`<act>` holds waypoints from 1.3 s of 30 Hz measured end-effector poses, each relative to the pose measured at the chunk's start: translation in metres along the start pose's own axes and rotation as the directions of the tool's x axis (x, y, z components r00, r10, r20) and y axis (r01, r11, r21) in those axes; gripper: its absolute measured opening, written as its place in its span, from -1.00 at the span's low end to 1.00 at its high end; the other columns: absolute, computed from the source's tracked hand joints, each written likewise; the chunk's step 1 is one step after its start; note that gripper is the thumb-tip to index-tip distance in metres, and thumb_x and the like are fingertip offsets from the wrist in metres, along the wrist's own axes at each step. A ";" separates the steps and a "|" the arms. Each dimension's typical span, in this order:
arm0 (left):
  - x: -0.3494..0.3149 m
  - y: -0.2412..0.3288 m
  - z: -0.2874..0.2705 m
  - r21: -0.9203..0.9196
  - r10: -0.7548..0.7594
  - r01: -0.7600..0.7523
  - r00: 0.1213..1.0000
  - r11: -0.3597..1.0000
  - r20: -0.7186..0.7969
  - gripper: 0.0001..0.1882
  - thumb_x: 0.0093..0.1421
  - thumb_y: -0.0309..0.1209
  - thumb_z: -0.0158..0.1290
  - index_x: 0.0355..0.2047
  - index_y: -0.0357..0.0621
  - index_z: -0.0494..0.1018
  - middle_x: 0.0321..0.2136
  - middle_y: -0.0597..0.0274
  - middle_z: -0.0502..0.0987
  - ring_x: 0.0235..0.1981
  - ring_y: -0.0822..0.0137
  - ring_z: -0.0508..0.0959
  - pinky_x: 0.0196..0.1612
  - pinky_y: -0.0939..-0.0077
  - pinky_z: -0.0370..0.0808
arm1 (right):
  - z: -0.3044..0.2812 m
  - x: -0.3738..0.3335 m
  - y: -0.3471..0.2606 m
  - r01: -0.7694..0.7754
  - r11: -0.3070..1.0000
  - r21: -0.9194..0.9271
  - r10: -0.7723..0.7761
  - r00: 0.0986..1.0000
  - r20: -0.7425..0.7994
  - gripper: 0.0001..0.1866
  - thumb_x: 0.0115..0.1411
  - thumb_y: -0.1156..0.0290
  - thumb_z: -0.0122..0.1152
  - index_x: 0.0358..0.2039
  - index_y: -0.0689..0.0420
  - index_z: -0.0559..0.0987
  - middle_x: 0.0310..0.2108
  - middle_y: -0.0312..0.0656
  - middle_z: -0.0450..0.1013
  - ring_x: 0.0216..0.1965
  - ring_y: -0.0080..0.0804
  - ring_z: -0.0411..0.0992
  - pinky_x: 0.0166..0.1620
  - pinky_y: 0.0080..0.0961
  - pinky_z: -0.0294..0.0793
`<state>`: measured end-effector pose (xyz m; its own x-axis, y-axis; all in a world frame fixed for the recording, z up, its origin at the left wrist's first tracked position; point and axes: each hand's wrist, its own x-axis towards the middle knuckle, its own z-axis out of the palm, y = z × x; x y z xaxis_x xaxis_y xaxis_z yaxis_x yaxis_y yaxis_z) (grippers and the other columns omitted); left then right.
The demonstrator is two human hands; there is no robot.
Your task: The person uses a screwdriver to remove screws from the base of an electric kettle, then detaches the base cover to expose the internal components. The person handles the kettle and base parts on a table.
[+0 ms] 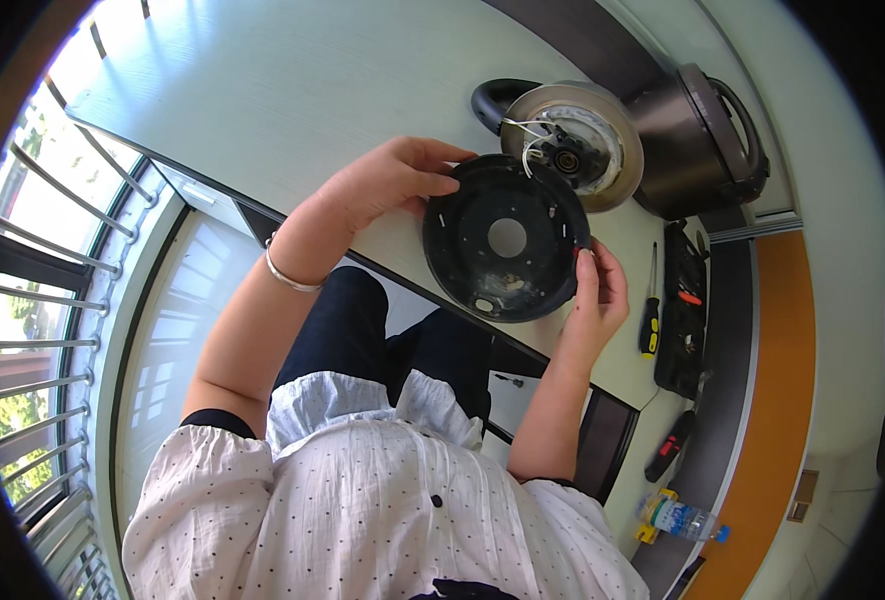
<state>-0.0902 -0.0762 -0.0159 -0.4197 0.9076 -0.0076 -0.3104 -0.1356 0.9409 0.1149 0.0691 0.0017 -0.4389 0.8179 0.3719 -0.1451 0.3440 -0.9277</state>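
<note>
Between my hands is a round black plastic base cover (460, 250) with a hole in its middle and small slots around it. My left hand (398, 180) pinches its upper left rim, thumb and fingers closed on it. On the right rim, my right hand (599, 290) grips with the thumb on the face. Just beyond lies a metal kettle (625, 150) with a black handle (503, 103), its underside exposed. White wires (529, 152) run from the kettle's black centre part (568, 160) toward the cover; where they end is hidden.
A dark rice cooker (688, 140) stands right of the kettle. Along the right lie a yellow-black screwdriver (650, 325), an open black tool case (681, 350) and a red-black tool (671, 445). A plastic bottle (683, 520) is farther down. The white table (263, 110) extends left toward a barred window.
</note>
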 end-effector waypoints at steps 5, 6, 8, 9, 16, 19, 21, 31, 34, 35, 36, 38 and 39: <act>0.000 -0.004 -0.001 -0.026 0.022 -0.022 1.000 0.999 -0.004 -0.55 0.10 -0.62 -0.03 0.05 -0.43 0.31 -0.11 0.02 0.50 -0.23 0.37 0.56 -0.22 0.67 0.54 | -0.003 -0.002 -0.004 -0.046 0.997 -0.059 0.046 0.999 -0.002 -0.71 0.12 0.48 0.20 -0.13 0.30 0.51 -0.39 -0.34 0.47 -0.46 -0.76 0.32 -0.51 -0.83 0.19; 0.001 -0.004 -0.002 -0.018 0.021 -0.021 1.000 1.000 0.005 -0.55 0.10 -0.62 -0.03 0.05 -0.44 0.31 -0.11 0.01 0.49 -0.23 0.36 0.56 -0.22 0.66 0.55 | -0.003 -0.002 -0.004 -0.053 0.996 -0.065 0.053 0.999 -0.004 -0.70 0.12 0.48 0.20 -0.13 0.29 0.51 -0.39 -0.34 0.47 -0.47 -0.77 0.31 -0.52 -0.83 0.18; 0.002 -0.005 -0.003 -0.010 0.021 -0.020 1.000 1.000 0.017 -0.55 0.10 -0.62 -0.03 0.04 -0.44 0.30 -0.10 0.00 0.49 -0.23 0.36 0.56 -0.21 0.64 0.55 | -0.005 -0.002 -0.003 -0.072 0.996 -0.060 0.072 0.997 0.002 -0.70 0.11 0.48 0.20 -0.12 0.28 0.51 -0.39 -0.34 0.47 -0.49 -0.77 0.30 -0.53 -0.82 0.17; 0.003 -0.006 -0.003 -0.012 0.021 -0.021 1.000 1.000 0.020 -0.55 0.10 -0.62 -0.03 0.04 -0.44 0.30 -0.10 0.00 0.49 -0.22 0.35 0.56 -0.21 0.63 0.55 | -0.007 -0.001 -0.002 -0.083 0.995 -0.049 0.084 0.996 0.008 -0.70 0.11 0.49 0.19 -0.12 0.28 0.51 -0.38 -0.34 0.47 -0.49 -0.76 0.30 -0.53 -0.82 0.17; 0.001 -0.008 -0.002 -0.023 0.030 -0.030 1.000 0.999 -0.008 -0.57 0.10 -0.55 0.01 0.03 -0.36 0.36 -0.20 0.04 0.52 -0.28 0.35 0.54 -0.32 0.56 0.52 | -0.012 0.000 -0.005 -0.195 0.981 -0.015 0.195 0.980 0.029 -0.70 0.09 0.49 0.19 -0.14 0.30 0.52 -0.39 -0.29 0.49 -0.56 -0.70 0.28 -0.54 -0.77 0.18; 0.002 -0.008 -0.004 -0.016 0.035 -0.035 0.999 0.999 0.029 -0.56 0.11 -0.60 -0.02 0.04 -0.45 0.31 -0.12 -0.01 0.50 -0.24 0.35 0.57 -0.24 0.64 0.55 | -0.014 0.000 -0.005 -0.217 0.976 -0.013 0.217 0.975 0.044 -0.73 0.11 0.43 0.18 -0.17 0.25 0.55 -0.40 -0.31 0.53 -0.58 -0.72 0.31 -0.53 -0.77 0.19; 0.003 -0.009 -0.005 -0.019 0.036 -0.036 0.999 0.999 0.032 -0.55 0.11 -0.60 -0.01 0.04 -0.44 0.31 -0.13 -0.02 0.50 -0.24 0.35 0.57 -0.25 0.65 0.56 | -0.014 0.000 -0.007 -0.215 0.977 -0.009 0.215 0.975 0.059 -0.72 0.10 0.43 0.19 -0.17 0.25 0.55 -0.40 -0.31 0.53 -0.58 -0.72 0.31 -0.54 -0.77 0.19; 0.003 -0.012 -0.006 -0.052 0.049 -0.048 0.998 0.997 0.031 -0.53 0.11 -0.58 -0.01 0.06 -0.43 0.29 -0.14 -0.06 0.50 -0.27 0.35 0.58 -0.26 0.65 0.57 | -0.013 0.005 -0.009 -0.178 0.980 -0.091 0.185 0.980 0.071 -0.73 0.07 0.52 0.22 -0.17 0.27 0.55 -0.42 -0.31 0.49 -0.58 -0.71 0.28 -0.54 -0.77 0.20; 0.004 -0.011 -0.007 -0.016 0.037 -0.037 0.999 0.999 0.028 -0.53 0.11 -0.58 -0.02 0.07 -0.42 0.29 -0.13 -0.06 0.49 -0.29 0.37 0.57 -0.29 0.68 0.56 | -0.008 0.007 -0.015 0.016 0.945 -0.326 0.008 0.997 0.071 -0.77 0.06 0.51 0.26 -0.22 0.21 0.59 -0.49 -0.32 0.46 -0.57 -0.70 0.30 -0.52 -0.75 0.22; 0.004 -0.010 -0.006 -0.011 0.039 -0.039 0.999 0.999 0.022 -0.53 0.11 -0.58 -0.02 0.07 -0.41 0.29 -0.13 -0.06 0.49 -0.30 0.38 0.57 -0.30 0.68 0.56 | -0.007 0.010 -0.017 0.117 0.894 -0.433 -0.082 0.992 0.098 -0.78 0.06 0.50 0.26 -0.24 0.19 0.60 -0.52 -0.31 0.44 -0.57 -0.67 0.30 -0.51 -0.72 0.23; 0.003 -0.009 -0.006 -0.006 0.041 -0.041 0.999 0.999 0.017 -0.53 0.11 -0.59 -0.02 0.07 -0.41 0.29 -0.13 -0.06 0.50 -0.31 0.39 0.57 -0.30 0.69 0.56 | -0.008 0.014 -0.018 0.214 0.821 -0.530 -0.167 0.977 0.135 -0.80 0.05 0.49 0.27 -0.26 0.17 0.61 -0.55 -0.30 0.43 -0.58 -0.64 0.31 -0.51 -0.69 0.24; 0.002 -0.007 -0.003 0.001 0.038 -0.038 0.999 0.999 0.000 -0.53 0.11 -0.59 -0.02 0.07 -0.40 0.29 -0.14 -0.06 0.50 -0.32 0.39 0.57 -0.31 0.69 0.56 | -0.004 0.020 -0.022 0.316 0.697 -0.644 -0.222 0.949 0.225 -0.83 0.04 0.46 0.27 -0.30 0.14 0.62 -0.58 -0.28 0.39 -0.59 -0.57 0.31 -0.50 -0.63 0.26; 0.001 -0.005 -0.002 0.003 0.035 -0.035 0.999 0.999 -0.010 -0.53 0.11 -0.59 -0.02 0.07 -0.40 0.29 -0.14 -0.06 0.50 -0.32 0.40 0.57 -0.31 0.69 0.56 | 0.000 0.023 -0.025 0.330 0.665 -0.670 -0.198 0.943 0.268 -0.84 0.04 0.46 0.27 -0.32 0.13 0.63 -0.59 -0.26 0.38 -0.60 -0.52 0.31 -0.49 -0.59 0.27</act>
<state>-0.0904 -0.0753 -0.0212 -0.4385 0.8985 0.0216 -0.2928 -0.1656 0.9417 0.1086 0.0796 0.0339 -0.6225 0.5800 0.5255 0.3532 0.8074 -0.4726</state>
